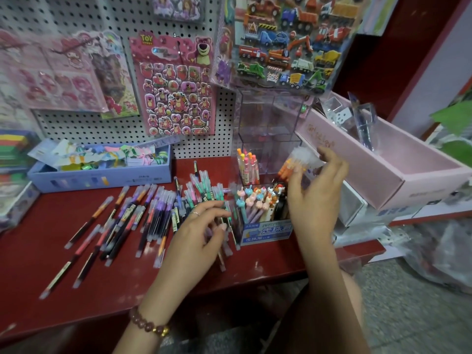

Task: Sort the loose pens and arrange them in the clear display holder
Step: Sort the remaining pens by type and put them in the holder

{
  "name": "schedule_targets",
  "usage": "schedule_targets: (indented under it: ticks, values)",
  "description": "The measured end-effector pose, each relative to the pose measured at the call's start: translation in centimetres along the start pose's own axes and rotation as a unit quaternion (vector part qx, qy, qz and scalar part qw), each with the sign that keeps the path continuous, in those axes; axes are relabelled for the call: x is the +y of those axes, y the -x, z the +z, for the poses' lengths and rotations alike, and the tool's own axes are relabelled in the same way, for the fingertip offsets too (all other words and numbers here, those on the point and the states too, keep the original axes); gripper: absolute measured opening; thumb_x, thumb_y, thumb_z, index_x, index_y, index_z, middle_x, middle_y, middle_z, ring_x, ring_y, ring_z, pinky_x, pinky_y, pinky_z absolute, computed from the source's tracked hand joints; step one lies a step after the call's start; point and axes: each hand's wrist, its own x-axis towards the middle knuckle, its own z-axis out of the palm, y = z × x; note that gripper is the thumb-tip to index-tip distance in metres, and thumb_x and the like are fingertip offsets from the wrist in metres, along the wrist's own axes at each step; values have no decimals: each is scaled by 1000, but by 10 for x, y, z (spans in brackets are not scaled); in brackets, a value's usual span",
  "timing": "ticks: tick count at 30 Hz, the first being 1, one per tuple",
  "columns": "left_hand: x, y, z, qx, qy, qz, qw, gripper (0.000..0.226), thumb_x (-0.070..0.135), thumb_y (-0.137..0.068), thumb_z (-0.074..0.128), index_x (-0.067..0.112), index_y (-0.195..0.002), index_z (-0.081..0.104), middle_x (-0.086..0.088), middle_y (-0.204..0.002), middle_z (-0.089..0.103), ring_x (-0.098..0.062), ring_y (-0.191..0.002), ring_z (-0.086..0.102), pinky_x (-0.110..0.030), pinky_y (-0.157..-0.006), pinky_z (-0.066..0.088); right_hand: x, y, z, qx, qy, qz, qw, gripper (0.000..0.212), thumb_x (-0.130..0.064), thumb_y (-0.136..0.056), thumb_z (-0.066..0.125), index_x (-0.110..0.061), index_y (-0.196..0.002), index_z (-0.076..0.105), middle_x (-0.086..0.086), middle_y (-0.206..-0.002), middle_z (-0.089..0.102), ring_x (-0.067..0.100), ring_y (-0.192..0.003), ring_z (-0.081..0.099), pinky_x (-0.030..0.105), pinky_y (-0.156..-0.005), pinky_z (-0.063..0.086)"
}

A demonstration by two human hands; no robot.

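Note:
Several loose pens lie scattered on the red shelf. The clear display holder stands at the back, with a few orange-topped pens in its front left compartment. My left hand hovers over the right end of the pile, fingers loosely curled and touching pens near the small box. My right hand is raised beside the holder and pinches a bunch of orange pens with a fluffy white top.
A small blue-labelled box of animal-topped pens stands between my hands. A long blue box sits at back left, an open pink box at right. Sticker sheets hang on the pegboard behind.

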Motion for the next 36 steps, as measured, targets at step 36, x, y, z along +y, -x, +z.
schedule_targets:
  ticks: [36]
  values:
    - [-193,46,-158,158,-197,-252,934,26,17,-83,67,23,-108,67,8,-98,63,-8,-82,55,-26,-72,42,-101,161,115,-405,-386,226,798,28,6,-93,43,-12,-81,61,-3,-64,55,5,-54,47,14,-50,37]
